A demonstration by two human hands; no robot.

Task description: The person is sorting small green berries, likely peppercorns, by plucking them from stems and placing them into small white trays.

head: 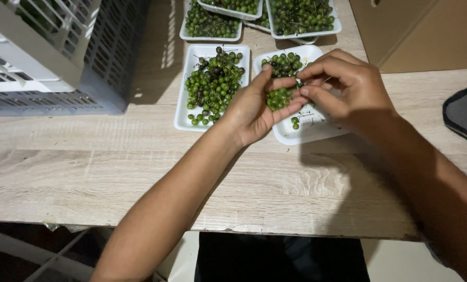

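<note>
My left hand [254, 112] lies palm up over a white foam tray [306, 130] and cups a small bunch of green berries [279, 97]. My right hand [343, 86] hovers just right of it, with thumb and forefinger pinched at the bunch's upper right edge. More green berries [283, 63] lie at the far end of this tray, and a few loose ones [295, 122] sit near my left palm. Another white foam tray [184, 112] to the left holds a heap of green and dark berries [212, 83] on stems.
Further white trays of green berries [301, 18] line the back of the wooden table [139, 172]. A grey slatted plastic crate [87, 78] stands at the left, a cardboard box [416, 31] at the back right, and a dark object [465, 112] at the right edge.
</note>
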